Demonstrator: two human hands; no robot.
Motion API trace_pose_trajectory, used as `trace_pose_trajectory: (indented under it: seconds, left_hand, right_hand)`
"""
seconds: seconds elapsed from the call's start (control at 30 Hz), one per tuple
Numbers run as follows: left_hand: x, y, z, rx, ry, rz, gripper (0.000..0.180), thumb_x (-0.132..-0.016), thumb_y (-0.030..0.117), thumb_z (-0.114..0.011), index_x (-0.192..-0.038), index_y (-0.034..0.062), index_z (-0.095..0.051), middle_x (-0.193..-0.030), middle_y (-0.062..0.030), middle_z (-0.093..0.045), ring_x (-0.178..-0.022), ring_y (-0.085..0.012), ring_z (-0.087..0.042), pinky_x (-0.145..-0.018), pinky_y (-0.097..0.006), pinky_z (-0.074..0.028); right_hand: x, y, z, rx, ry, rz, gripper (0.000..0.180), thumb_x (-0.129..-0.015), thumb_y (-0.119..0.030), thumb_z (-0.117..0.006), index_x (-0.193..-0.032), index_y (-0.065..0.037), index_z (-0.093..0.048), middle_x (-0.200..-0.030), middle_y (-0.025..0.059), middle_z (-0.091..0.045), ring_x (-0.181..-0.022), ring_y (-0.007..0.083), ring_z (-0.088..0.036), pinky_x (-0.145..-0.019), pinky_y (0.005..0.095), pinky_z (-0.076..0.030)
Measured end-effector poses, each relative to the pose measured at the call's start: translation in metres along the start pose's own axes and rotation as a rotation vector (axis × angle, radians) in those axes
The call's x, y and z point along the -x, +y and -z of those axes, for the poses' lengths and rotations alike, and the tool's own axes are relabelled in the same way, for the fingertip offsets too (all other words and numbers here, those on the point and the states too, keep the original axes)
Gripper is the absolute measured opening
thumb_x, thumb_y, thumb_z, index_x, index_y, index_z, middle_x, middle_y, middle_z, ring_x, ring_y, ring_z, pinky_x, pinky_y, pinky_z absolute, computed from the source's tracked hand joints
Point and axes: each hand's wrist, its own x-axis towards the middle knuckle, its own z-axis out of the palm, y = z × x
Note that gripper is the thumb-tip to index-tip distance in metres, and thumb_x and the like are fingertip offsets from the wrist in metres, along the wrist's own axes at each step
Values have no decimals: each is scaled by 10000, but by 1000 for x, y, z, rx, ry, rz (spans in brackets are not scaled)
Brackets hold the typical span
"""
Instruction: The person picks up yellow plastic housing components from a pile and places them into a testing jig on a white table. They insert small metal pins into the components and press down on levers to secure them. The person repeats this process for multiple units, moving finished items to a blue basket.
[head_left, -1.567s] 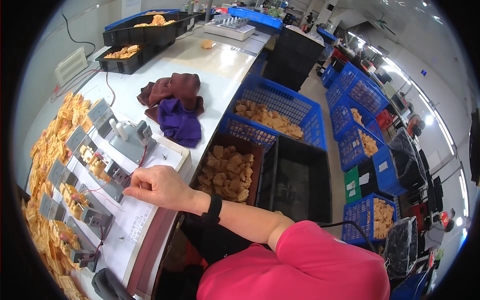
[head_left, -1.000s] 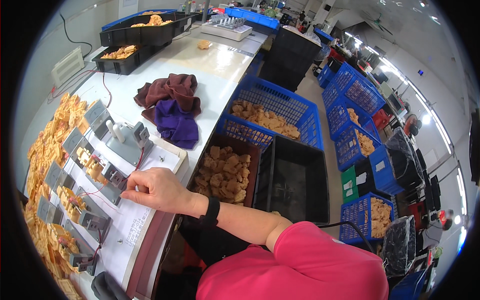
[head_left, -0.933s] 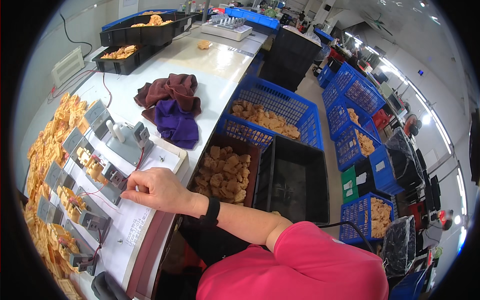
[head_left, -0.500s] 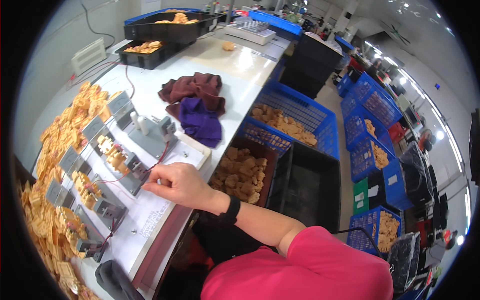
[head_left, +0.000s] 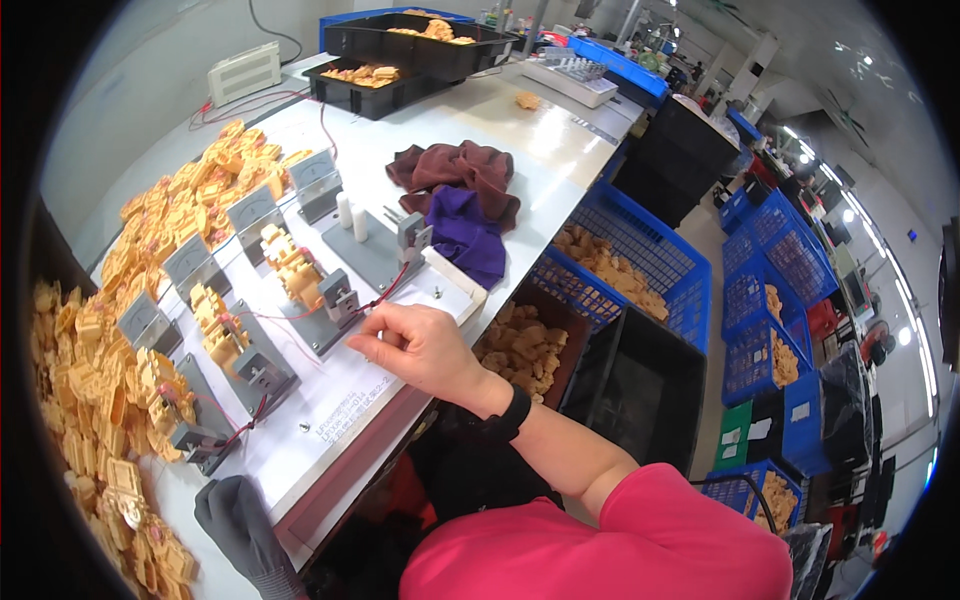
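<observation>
My bare right hand [head_left: 418, 345], a black band at its wrist, hovers over the front of a white board [head_left: 330, 385]. Its thumb and fingers are curled together, and whatever lies between them is hidden. Beside the fingertips is a grey clamp block [head_left: 340, 296] with red and dark wires. Three grey fixtures carry tan plastic assemblies [head_left: 292, 268], each in front of a dial meter [head_left: 255, 215]. Another fixture [head_left: 365, 250] shows two white posts and no tan assembly. At the lower left my left hand [head_left: 238, 525] wears a dark grey glove; its finger shape is unclear.
Tan plastic parts [head_left: 95, 400] are heaped along the left. Brown cloth [head_left: 465, 170] and purple cloth [head_left: 465, 240] lie beyond the fixtures. Black trays [head_left: 345, 95] stand at the back. Right of the table edge are a blue crate [head_left: 690, 270] and a black bin [head_left: 640, 400].
My view has turned, so the bench appears shifted to the right and more of the gloved left hand shows. The right hand stays near the same clamp block, fingers still curled.
</observation>
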Motion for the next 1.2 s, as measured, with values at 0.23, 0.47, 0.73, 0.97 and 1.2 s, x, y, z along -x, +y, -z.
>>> trace_pose_trajectory:
  seconds: [0.23, 0.47, 0.73, 0.97, 1.2]
  left_hand:
    - [-2, 10, -6, -147, 113, -90, 114, -852, 51, -702, -958, 42, -660, -1033, -129, -575, -1029, -305, -542, -914, -390, -434]
    - [1, 13, 1, -185, 162, -113, 135, -820, 121, -753, -946, 103, -708, -965, -95, -624, -990, -298, -552, -874, -407, -445]
    - [-2, 17, 2, -178, 102, -91, 142, -823, 94, -738, -957, 70, -698, -1006, -104, -604, -1020, -285, -534, -892, -377, -453]
    - [-3, 14, -1, -170, 160, -147, 110, -821, 155, -751, -916, 125, -704, -912, -58, -623, -938, -269, -546, -849, -390, -417]
    - [-4, 13, 1, -175, 168, -164, 110, -820, 148, -751, -913, 120, -701, -908, -60, -622, -923, -270, -547, -840, -389, -419]
  right_hand:
    - [8, 5, -4, -90, -24, -162, 138, -941, -157, -687, -885, -33, -663, -630, -37, -489, -588, 42, -409, -517, 253, -336]
    - [8, 3, -7, -136, -16, -132, 150, -937, -115, -717, -857, -23, -629, -644, -102, -435, -612, 6, -342, -546, 201, -266]
    - [6, 4, -6, -93, -12, -159, 149, -946, -120, -705, -871, -21, -623, -663, -98, -431, -628, 12, -342, -557, 202, -263]
    - [7, 9, -4, -91, -23, -163, 155, -948, -127, -706, -869, -24, -621, -661, -98, -429, -628, 13, -339, -561, 203, -267]
    - [8, 9, -7, -94, -17, -156, 161, -949, -136, -708, -868, -28, -621, -659, -99, -427, -625, 12, -339, -560, 201, -267]
